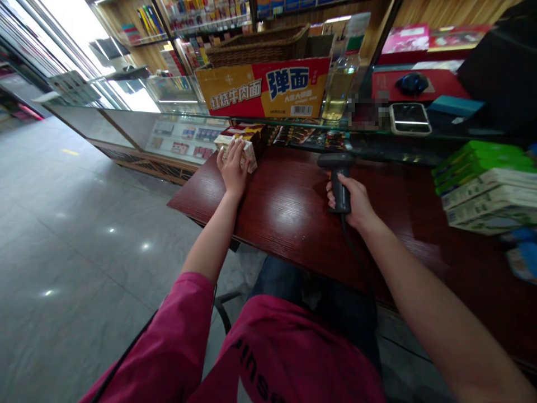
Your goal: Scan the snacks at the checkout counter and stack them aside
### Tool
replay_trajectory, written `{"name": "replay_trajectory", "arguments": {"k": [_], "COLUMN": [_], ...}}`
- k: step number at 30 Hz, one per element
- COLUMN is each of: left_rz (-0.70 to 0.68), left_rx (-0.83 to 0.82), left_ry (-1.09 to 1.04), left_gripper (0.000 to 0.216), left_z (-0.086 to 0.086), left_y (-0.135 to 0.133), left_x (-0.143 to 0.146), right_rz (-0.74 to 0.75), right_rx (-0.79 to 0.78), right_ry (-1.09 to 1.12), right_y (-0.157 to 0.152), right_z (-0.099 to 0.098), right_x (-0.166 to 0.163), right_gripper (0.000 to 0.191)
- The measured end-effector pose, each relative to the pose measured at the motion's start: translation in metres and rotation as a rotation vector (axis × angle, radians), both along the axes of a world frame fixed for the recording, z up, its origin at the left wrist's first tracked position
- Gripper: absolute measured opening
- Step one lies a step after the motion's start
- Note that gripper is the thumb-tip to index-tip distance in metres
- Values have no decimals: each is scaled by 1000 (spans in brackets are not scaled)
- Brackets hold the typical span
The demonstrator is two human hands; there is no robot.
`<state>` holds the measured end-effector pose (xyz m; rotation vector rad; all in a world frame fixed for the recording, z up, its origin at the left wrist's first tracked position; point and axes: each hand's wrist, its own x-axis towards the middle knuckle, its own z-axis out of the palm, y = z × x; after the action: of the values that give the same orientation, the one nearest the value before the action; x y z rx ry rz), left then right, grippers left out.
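Observation:
My left hand [232, 165] rests with its fingers wrapped over a pale carton [246, 152] at the end of a row of small boxes [260, 136] on a dark red wooden desk [289, 207]. My right hand [354, 204] grips the handle of a black barcode scanner [338, 173], whose head points away from me toward the glass counter. Its cable runs back under my wrist. The two hands are about a forearm's length apart.
A glass counter [235, 120] behind the desk carries a yellow-and-red noodle box [264, 87], a bottle [342, 84], a phone [410, 118] and a mouse [411, 84]. Green and white cartons [486, 184] are stacked at the right. Grey tiled floor [75, 224] lies to the left.

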<state>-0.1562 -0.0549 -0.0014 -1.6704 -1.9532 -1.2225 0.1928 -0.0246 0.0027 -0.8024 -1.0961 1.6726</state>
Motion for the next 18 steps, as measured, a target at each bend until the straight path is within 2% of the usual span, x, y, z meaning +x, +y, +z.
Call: {"name": "replay_trajectory", "arguments": {"k": [9,14,18], "left_rz": [123,158,112], "left_rx": [-56,-92,-85], "left_ry": [24,38,37], "left_gripper": [49,51,60], "left_z": [3,8,14], "left_y": [8,3,-2], "left_x": [6,12,17], "right_rz": [17,-47,-73], "right_rx": [1,23,46], "right_ry": [2,54,54], "right_y": [2,-1,-14], "right_z": [-3,-7,-8], "right_x": [0,0,15], "right_gripper": [39,45,50]}}
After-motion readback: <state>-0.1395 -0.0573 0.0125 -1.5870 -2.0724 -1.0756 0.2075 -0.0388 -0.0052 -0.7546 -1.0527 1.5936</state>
